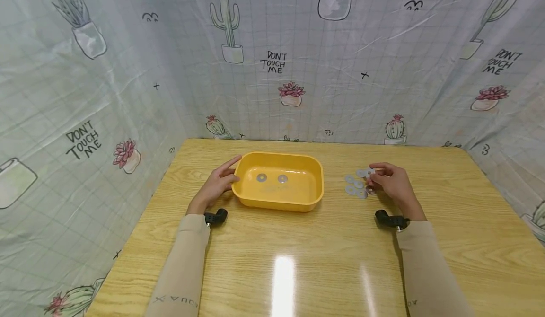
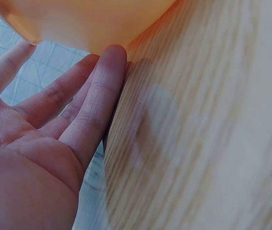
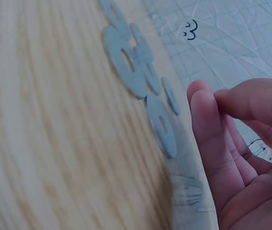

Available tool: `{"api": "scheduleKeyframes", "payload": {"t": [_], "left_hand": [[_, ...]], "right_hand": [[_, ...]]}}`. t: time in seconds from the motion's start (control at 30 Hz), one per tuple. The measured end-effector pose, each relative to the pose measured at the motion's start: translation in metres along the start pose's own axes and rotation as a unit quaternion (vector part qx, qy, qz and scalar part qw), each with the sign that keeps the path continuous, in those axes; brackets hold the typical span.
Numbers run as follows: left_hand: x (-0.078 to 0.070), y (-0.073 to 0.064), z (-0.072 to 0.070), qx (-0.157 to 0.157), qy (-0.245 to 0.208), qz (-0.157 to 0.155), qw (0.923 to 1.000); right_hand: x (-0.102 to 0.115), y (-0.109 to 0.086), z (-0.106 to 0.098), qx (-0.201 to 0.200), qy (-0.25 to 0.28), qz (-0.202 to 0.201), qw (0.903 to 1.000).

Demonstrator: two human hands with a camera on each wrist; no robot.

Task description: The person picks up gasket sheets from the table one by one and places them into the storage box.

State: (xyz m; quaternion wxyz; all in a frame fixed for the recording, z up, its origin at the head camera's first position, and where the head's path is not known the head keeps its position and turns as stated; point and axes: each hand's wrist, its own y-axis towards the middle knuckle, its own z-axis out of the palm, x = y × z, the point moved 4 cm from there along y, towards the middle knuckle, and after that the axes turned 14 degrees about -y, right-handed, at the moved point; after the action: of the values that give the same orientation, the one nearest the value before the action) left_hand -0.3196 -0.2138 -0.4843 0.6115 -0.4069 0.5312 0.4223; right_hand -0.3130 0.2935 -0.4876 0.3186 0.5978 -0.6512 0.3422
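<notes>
In the head view my left hand [image 1: 220, 181] rests at the left end of a yellow plastic tub [image 1: 279, 205], fingers spread along its outer wall. The left wrist view has the thumb [image 2: 111, 62] reaching the tub's side [image 2: 83, 24] just above the table. Inside the tub lie two flat metal washers, one left [image 1: 261, 178] and one right [image 1: 283, 179]. My right hand [image 1: 392, 184] is over a group of several loose washers [image 1: 350, 190], one at its fingertips. Its thumb [image 3: 206, 112] and fingers are drawn together in the right wrist view; I cannot tell whether they pinch a washer.
Everything stands on a wood-grain table [image 1: 332, 246]. A cactus-print curtain [image 1: 255, 94] hangs behind it and along both sides. Each wrist carries a small black camera, on the left [image 1: 216, 216] and on the right [image 1: 389, 219].
</notes>
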Motion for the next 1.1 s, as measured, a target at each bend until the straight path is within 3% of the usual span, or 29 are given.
{"api": "scheduleKeyframes", "payload": {"t": [0.4, 0.77, 1.1], "left_hand": [[0.004, 0.002, -0.003, 0.002, -0.001, 0.0, 1.0], [0.001, 0.001, -0.001, 0.006, 0.007, 0.003, 1.0], [0.001, 0.001, -0.001, 0.005, -0.001, -0.001, 1.0]], "right_hand": [[0.009, 0.002, 0.004, 0.014, 0.076, -0.03, 0.9966], [0.021, 0.0, 0.013, 0.031, 0.172, -0.045, 0.9835], [0.029, -0.001, 0.02, 0.029, 0.175, -0.057, 0.9825]]}}
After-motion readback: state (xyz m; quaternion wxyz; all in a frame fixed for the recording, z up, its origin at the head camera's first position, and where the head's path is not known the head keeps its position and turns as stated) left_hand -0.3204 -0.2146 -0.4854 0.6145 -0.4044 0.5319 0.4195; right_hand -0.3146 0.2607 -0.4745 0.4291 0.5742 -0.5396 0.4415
